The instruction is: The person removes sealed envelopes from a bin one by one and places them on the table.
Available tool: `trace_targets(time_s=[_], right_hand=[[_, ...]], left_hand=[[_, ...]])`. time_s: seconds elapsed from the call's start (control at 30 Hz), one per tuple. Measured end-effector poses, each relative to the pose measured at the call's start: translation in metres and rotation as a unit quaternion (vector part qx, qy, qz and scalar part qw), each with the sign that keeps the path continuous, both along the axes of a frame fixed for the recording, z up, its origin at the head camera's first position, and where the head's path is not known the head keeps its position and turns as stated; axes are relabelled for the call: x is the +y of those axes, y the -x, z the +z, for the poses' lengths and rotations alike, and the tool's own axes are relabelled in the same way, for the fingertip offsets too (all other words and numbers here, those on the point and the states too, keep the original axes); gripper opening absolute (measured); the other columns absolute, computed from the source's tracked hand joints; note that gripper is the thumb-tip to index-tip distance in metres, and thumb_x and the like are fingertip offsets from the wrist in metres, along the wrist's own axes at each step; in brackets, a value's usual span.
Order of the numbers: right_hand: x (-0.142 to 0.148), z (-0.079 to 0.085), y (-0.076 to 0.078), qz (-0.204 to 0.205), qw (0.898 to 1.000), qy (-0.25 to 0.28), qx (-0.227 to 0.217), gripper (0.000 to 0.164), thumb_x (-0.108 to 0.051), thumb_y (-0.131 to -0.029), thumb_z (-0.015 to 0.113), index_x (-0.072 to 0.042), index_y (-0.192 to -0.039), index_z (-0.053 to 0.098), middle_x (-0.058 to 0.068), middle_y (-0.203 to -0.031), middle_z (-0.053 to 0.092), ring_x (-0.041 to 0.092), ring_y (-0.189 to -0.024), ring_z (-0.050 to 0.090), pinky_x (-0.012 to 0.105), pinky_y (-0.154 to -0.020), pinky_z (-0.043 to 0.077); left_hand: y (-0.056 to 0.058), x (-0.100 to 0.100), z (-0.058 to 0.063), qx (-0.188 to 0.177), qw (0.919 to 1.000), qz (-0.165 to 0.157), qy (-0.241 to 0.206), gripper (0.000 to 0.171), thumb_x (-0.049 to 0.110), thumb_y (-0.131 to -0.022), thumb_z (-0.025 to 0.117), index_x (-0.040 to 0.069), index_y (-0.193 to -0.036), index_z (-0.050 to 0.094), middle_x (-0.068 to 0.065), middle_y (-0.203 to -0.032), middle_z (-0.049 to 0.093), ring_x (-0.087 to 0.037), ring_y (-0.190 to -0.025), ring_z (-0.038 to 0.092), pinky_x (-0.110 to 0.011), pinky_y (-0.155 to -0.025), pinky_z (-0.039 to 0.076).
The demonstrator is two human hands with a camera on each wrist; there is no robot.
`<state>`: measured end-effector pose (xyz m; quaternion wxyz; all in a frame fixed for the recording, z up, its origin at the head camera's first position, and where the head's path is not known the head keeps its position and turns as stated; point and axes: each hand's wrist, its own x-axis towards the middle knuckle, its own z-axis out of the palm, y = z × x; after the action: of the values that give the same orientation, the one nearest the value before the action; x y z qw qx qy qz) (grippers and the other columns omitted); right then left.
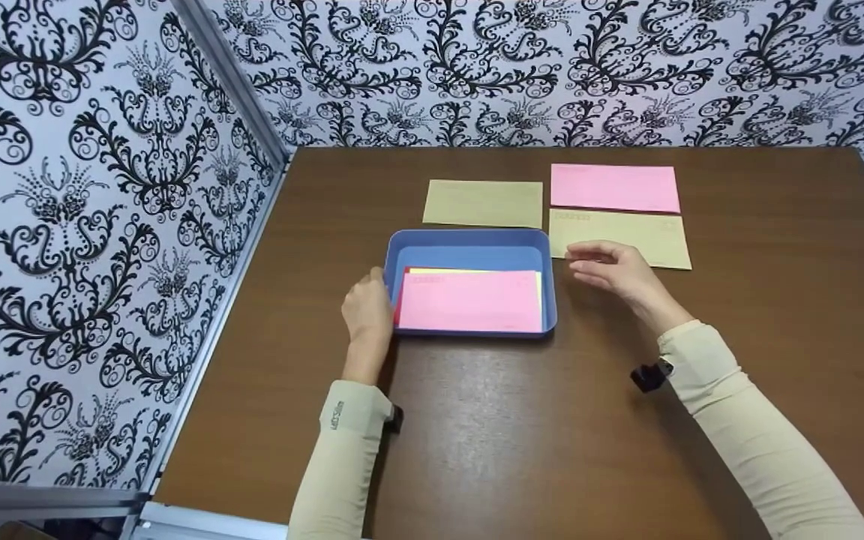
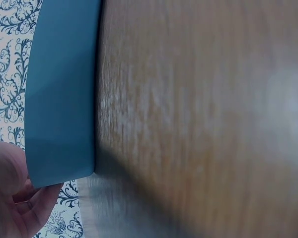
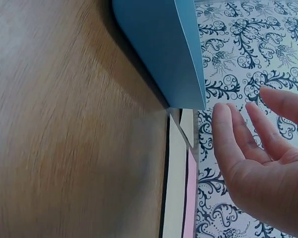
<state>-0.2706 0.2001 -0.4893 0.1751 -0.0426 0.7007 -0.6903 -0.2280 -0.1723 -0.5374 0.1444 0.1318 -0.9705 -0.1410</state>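
Observation:
A shallow blue tray (image 1: pixel 469 256) lies on the table, with a pink envelope (image 1: pixel 469 304) on top of a yellow and a red one whose edges peek out. My left hand (image 1: pixel 369 309) grips the tray's left side, its thumb and curled fingers at the tray's end wall (image 2: pixel 62 114) in the left wrist view. My right hand (image 1: pixel 616 271) hovers just right of the tray, fingers relaxed and parted from the thumb, holding nothing. It overlaps a pale yellow envelope (image 1: pixel 627 231). In the right wrist view, the fingers (image 3: pixel 223 131) appear near the tray's corner.
Behind the tray lies an olive-tan envelope (image 1: pixel 483 202). Another pink envelope (image 1: pixel 614 187) sits at the back right, beyond the pale yellow one. Patterned panels (image 1: pixel 522 75) rise along the back and left edges of the brown wooden table (image 1: pixel 477 435).

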Motion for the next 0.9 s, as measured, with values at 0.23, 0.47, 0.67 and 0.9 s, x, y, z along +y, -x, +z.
trace_targets(time_s=[0.23, 0.47, 0.67, 0.9], right_hand=[[-0.008, 0.003, 0.002, 0.012, 0.999, -0.041, 0.007, 0.051, -0.004, -0.094, 0.065, 0.015, -0.137, 0.047, -0.012, -0.101, 0.071, -0.001, -0.094, 0.070, 0.024, -0.090, 0.056], [-0.015, 0.004, 0.006, 0.023, 0.998, -0.052, 0.004, 0.049, -0.005, -0.094, 0.065, 0.013, -0.137, 0.049, 0.003, -0.115, 0.070, 0.003, -0.096, 0.071, 0.027, -0.093, 0.055], [-0.020, 0.004, 0.008, 0.036, 0.998, -0.046, 0.011, 0.048, 0.000, -0.095, 0.062, 0.016, -0.137, 0.047, -0.011, -0.102, 0.070, 0.001, -0.094, 0.070, 0.026, -0.091, 0.056], [-0.027, 0.006, 0.010, 0.048, 0.996, -0.071, 0.017, 0.046, 0.002, -0.093, 0.061, 0.015, -0.136, 0.049, -0.004, -0.109, 0.069, 0.000, -0.095, 0.069, 0.027, -0.092, 0.056]], left_hand=[[0.000, 0.000, 0.000, 0.004, 1.0000, 0.001, 0.003, 0.017, 0.008, -0.092, 0.062, 0.005, -0.108, 0.066, -0.018, -0.101, 0.074, -0.043, -0.089, 0.072, -0.055, -0.073, 0.058], [0.000, 0.000, 0.000, -0.001, 1.0000, 0.002, 0.003, 0.018, 0.007, -0.093, 0.059, 0.005, -0.109, 0.066, -0.018, -0.101, 0.074, -0.042, -0.089, 0.072, -0.054, -0.073, 0.058], [0.000, 0.001, 0.001, 0.005, 1.0000, 0.007, 0.001, 0.018, 0.007, -0.093, 0.057, 0.005, -0.108, 0.066, -0.017, -0.100, 0.075, -0.042, -0.089, 0.072, -0.055, -0.073, 0.058], [-0.001, 0.002, 0.002, 0.002, 1.0000, 0.006, -0.003, 0.017, 0.011, -0.093, 0.063, 0.006, -0.109, 0.066, -0.017, -0.102, 0.075, -0.042, -0.090, 0.072, -0.054, -0.074, 0.058]])
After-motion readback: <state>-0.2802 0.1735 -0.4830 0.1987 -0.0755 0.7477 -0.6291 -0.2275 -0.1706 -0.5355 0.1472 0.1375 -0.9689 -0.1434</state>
